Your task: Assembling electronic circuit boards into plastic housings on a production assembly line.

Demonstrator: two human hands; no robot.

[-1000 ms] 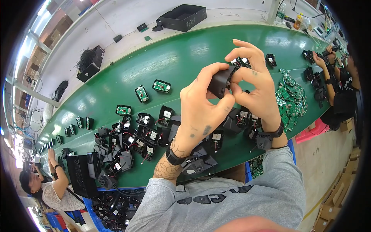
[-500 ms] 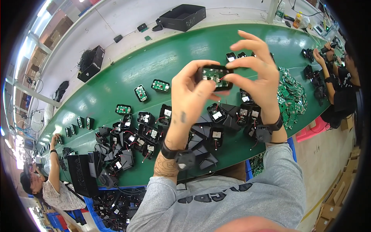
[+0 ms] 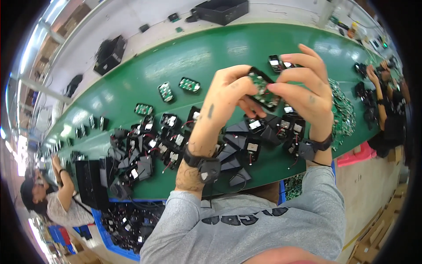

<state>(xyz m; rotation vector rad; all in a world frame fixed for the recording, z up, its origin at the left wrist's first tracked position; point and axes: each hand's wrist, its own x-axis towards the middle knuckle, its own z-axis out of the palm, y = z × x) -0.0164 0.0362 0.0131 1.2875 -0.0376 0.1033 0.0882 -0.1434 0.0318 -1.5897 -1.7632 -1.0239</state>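
Observation:
Above the far side of the green table, my left hand (image 3: 229, 90) grips a small black plastic case with a green circuit board (image 3: 260, 82) in it. Its thumb lies over the board's left side, and the other fingers go behind the case. My right hand (image 3: 311, 90) meets the case's right edge with thumb and index finger close together at the board. Its other fingers are raised and apart. Whether a wire is between those fingertips is hidden. Below my hands lie several open black cases (image 3: 252, 149) with white parts and red wires, among dark wedge-shaped pieces (image 3: 235, 141).
Cases with boards (image 3: 189, 84) stand at the left middle. A heap of green circuit boards (image 3: 343, 114) lies at right. Blue bins (image 3: 99, 222) sit below the table's near edge. Black boxes (image 3: 110, 55) line the back ledge. People work at far left (image 3: 66, 207) and far right (image 3: 391, 119).
The case has moved slightly right in my view and turned so that its right end tilts down. Both hands moved with it. The person at left has drawn a hand back from the row of cases.

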